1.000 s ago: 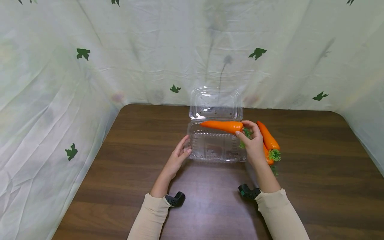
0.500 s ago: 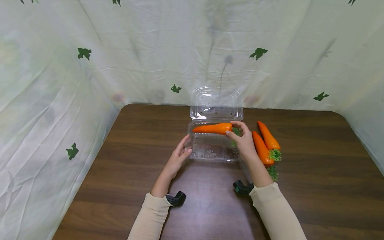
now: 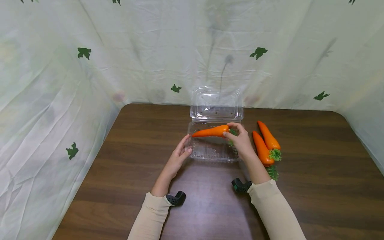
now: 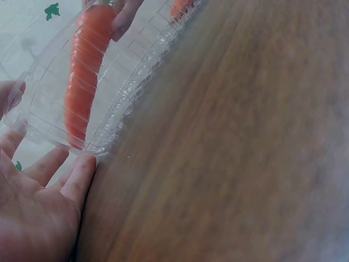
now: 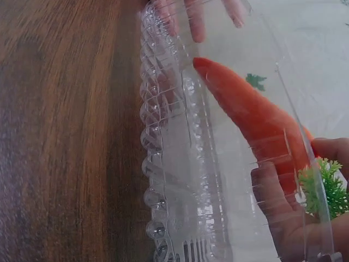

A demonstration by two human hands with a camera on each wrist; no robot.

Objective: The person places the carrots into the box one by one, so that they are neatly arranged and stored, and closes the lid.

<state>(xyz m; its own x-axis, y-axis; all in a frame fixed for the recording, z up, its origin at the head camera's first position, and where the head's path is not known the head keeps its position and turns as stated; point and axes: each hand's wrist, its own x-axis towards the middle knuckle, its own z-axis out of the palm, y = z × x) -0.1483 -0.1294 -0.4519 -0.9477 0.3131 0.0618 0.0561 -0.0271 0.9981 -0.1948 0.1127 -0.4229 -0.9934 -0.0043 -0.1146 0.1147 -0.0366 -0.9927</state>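
A clear plastic clamshell box [image 3: 216, 154] lies on the table with its lid [image 3: 216, 112] raised at the back. My right hand [image 3: 242, 141] pinches an orange carrot [image 3: 210, 132] by its thick end, near the green leafy top [image 5: 326, 188]. The carrot lies crosswise within the box, its tip toward the left wall; whether it touches the bottom I cannot tell. My left hand [image 3: 177, 158] rests its spread, fairly straight fingers against the box's left end, seen too in the left wrist view, where the fingertips [image 4: 84, 164] meet the clear wall.
Two more carrots with green tops, a front one [image 3: 261, 150] and a rear one [image 3: 268, 135], lie side by side right of the box. The brown wooden table [image 3: 315, 173] ends at a pale curtain [image 3: 144, 50] with green leaf shapes behind it.
My right hand has carried the carrot leftward and slightly toward me, down into the box. The left hand stays against the box's left end.
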